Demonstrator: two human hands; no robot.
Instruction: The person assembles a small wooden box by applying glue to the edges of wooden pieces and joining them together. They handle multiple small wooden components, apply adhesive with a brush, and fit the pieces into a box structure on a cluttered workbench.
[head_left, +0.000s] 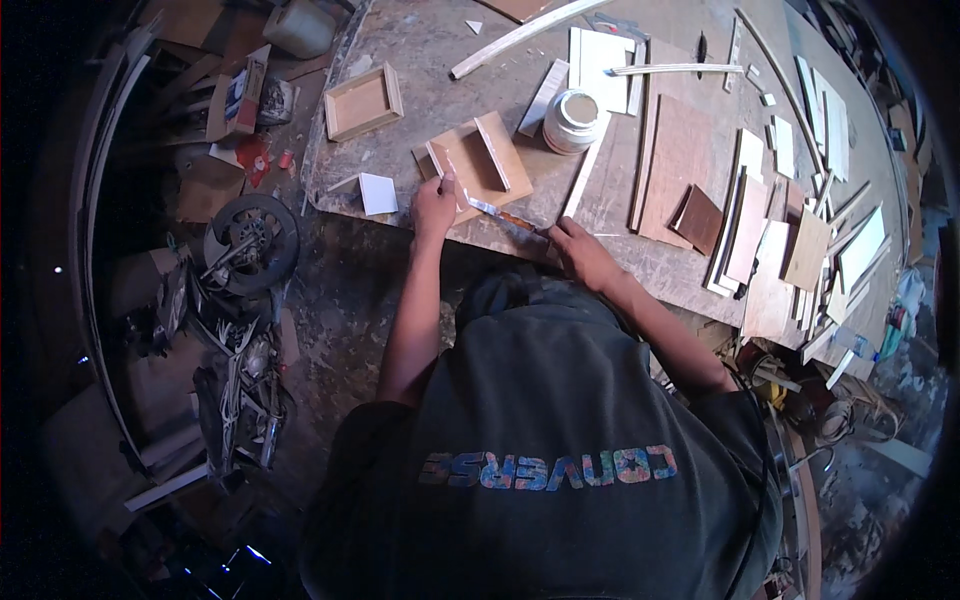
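Left hand [434,205] grip pinched on thin white strip [447,170] at near edge of flat brown wooden panel [472,165] on grey tabletop [420,60]. Right hand [575,245] grip closed around orange-handled metal blade [497,211]. White round jar [572,120] far right.

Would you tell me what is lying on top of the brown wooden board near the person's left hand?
A narrow wooden strip lies on the wooden board. The left hand covers the board's near corner, so what lies there is hidden.

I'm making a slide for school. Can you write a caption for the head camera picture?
Left hand steadies a wooden panel while the right hand holds a knife to its edge on a cluttered workbench.
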